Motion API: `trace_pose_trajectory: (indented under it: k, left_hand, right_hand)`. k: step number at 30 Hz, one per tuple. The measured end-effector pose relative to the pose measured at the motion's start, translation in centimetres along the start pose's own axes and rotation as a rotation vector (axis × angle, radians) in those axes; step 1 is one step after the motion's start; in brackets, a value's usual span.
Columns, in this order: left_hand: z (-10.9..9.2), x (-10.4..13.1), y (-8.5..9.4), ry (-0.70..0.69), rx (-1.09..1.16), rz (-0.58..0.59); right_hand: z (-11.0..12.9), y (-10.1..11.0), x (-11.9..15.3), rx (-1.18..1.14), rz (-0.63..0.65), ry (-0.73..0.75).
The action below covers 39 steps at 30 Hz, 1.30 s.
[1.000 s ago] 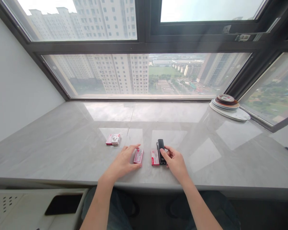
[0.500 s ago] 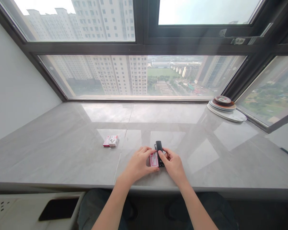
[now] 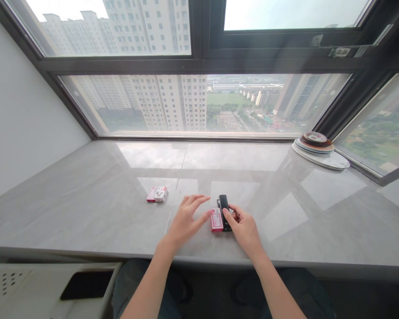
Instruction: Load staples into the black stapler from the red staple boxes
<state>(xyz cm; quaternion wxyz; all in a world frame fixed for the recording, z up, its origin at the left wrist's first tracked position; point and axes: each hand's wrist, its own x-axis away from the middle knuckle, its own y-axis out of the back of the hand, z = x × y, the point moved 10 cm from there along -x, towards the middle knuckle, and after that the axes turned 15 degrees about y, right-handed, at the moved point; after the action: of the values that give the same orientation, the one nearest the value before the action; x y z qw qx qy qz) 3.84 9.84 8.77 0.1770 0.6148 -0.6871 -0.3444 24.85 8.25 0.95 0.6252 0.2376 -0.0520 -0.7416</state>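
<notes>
A black stapler (image 3: 224,204) lies lengthwise on the grey counter in front of me. My right hand (image 3: 248,230) grips it from the right, thumb on its top and fingers curled at its side. Against the stapler's left side rests a small pink-and-white box (image 3: 216,220). My left hand (image 3: 182,223) hovers just left of that box, fingers spread and holding nothing. Farther left, small pink-and-white boxes (image 3: 157,194) sit close together; a picture on one is too small to make out.
Stacked plates or discs (image 3: 319,150) stand in the far right corner by the window. A window frame (image 3: 199,66) runs along the back of the counter (image 3: 103,212). Below its front edge at left is a pale unit (image 3: 49,283) with a dark opening.
My left hand has let go of the pink-and-white box, lifted and drawn left, its fingers opening. My right hand stays on the stapler. The view has shifted slightly.
</notes>
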Motion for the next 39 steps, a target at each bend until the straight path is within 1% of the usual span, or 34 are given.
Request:
trace_pose_trajectory:
  k: [1,2,3,4,5,6,7,8,9,11,13,15,16,18,20,24,26,27,29,32,36,39]
  left_hand:
    - [1.5,-0.4,2.6,0.030,0.005,-0.128]
    - [3.6,-0.8,5.3,0.080,0.001,-0.261]
    - [6.0,-1.2,7.8,0.147,-0.015,-0.370]
    - [8.6,-1.6,9.9,0.213,-0.043,-0.439]
    - [11.0,-2.1,11.2,0.263,-0.092,-0.449]
    - [13.3,-2.7,11.8,0.297,-0.146,-0.417]
    - [15.4,-3.1,12.1,0.333,-0.196,-0.361]
    - [17.2,-3.2,12.0,0.363,-0.233,-0.299]
    - [18.5,-3.1,11.6,0.367,-0.258,-0.236]
    - [19.9,-1.9,10.9,0.364,-0.285,-0.157]
    - [20.2,0.0,10.5,0.378,-0.289,-0.118]
    - [19.7,2.1,10.2,0.418,-0.287,-0.075]
    - [19.0,2.9,9.9,0.432,-0.283,-0.043]
    - [16.6,4.0,8.8,0.420,-0.264,0.035]
    - [13.0,4.3,7.0,0.361,-0.201,0.114]
    - [4.7,2.7,3.0,0.185,0.011,0.149]
    - [1.7,1.7,0.7,0.127,0.066,0.184]
    - [0.7,1.4,-0.4,0.108,0.074,0.203]
    - [-0.6,0.9,-2.1,0.078,0.069,0.228]
    - [-1.1,0.6,-3.7,0.039,0.042,0.259]
    - [-0.7,0.2,-4.6,0.015,0.001,0.287]
    - [-0.6,-0.1,-4.8,0.001,-0.004,0.295]
  right_hand:
    - [0.0,0.0,0.0,-0.001,0.001,-0.001]
    - [0.0,-0.1,0.0,-0.001,0.002,-0.001]
    - [0.0,-0.1,0.1,0.000,0.002,-0.001]
    - [0.0,-0.1,0.1,0.000,0.004,-0.001]
    - [0.1,-0.1,0.1,0.000,0.003,-0.001]
    - [0.1,-0.1,0.1,0.001,0.002,-0.002]
    - [0.1,-0.1,0.1,0.002,0.001,-0.003]
    - [0.2,-0.2,0.1,0.002,-0.001,-0.004]
    - [0.2,-0.2,0.1,0.001,-0.002,-0.005]
    - [0.2,-0.2,0.0,-0.002,-0.006,-0.007]
    - [0.2,-0.2,0.0,-0.005,-0.006,-0.006]
    - [0.2,-0.2,0.0,-0.004,-0.006,-0.004]
    - [0.2,-0.2,0.0,-0.002,-0.005,-0.004]
    - [0.1,-0.2,0.0,-0.001,0.001,-0.006]
    - [0.1,-0.3,0.1,-0.001,0.006,-0.007]
    - [-0.1,-0.3,0.1,-0.003,0.009,-0.005]
    - [-0.3,-0.4,0.1,-0.008,0.006,-0.003]
    - [-0.3,-0.4,0.1,-0.011,0.005,-0.001]
    - [-0.4,-0.4,0.0,-0.019,0.002,0.002]
    - [-0.7,-0.5,-0.1,-0.033,0.013,-0.004]
    - [-1.0,-0.9,-0.1,-0.064,0.046,-0.025]
    - [-1.2,-1.5,0.2,-0.130,0.144,-0.069]
